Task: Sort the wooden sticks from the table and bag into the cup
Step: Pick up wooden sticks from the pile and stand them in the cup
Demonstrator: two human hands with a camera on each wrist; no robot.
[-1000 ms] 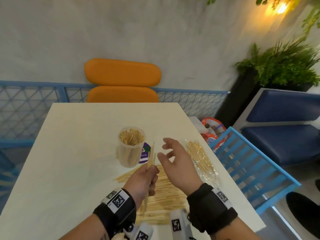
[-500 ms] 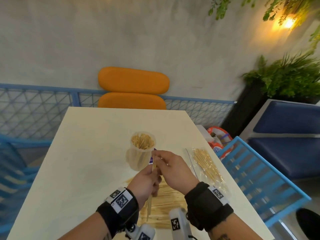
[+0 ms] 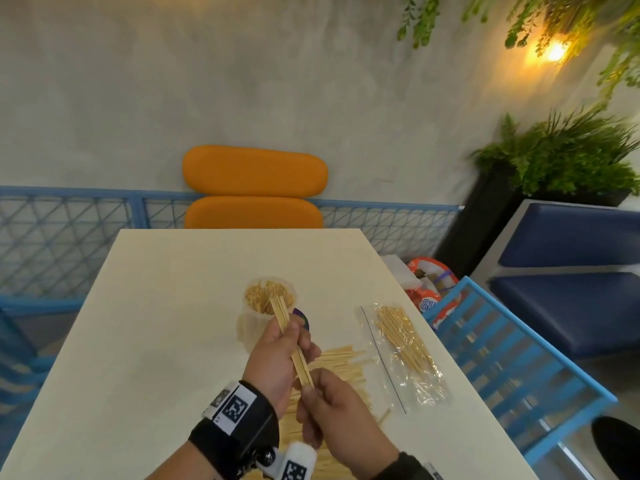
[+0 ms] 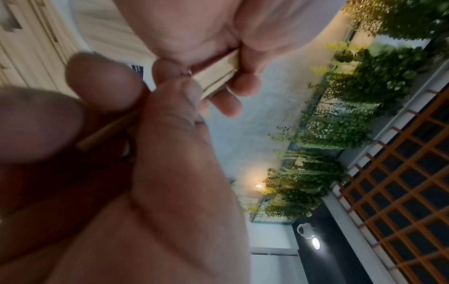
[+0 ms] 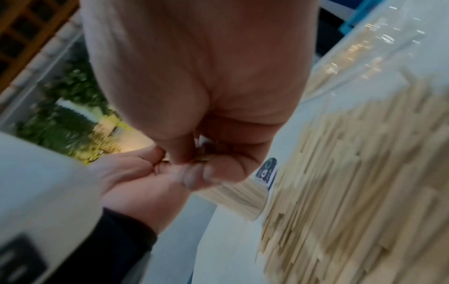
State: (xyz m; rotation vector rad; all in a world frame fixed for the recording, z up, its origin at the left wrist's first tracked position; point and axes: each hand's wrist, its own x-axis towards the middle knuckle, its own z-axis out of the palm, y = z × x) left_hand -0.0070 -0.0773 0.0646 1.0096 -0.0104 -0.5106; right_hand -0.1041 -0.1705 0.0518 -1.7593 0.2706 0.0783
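You have in front of you a pale cream table (image 3: 145,341) with a smooth top. On it stands a clear plastic cup (image 3: 258,323), upright, already full of wooden sticks, with a dark label on its right side. Just near the cup, toward you, a loose pile of sticks (image 3: 341,363) lies flat on the top, partly hidden. To the right, near the table edge, lies a clear plastic bag (image 3: 407,355) with more sticks inside. One single stick (image 3: 384,416) lies between the pile and the bag.
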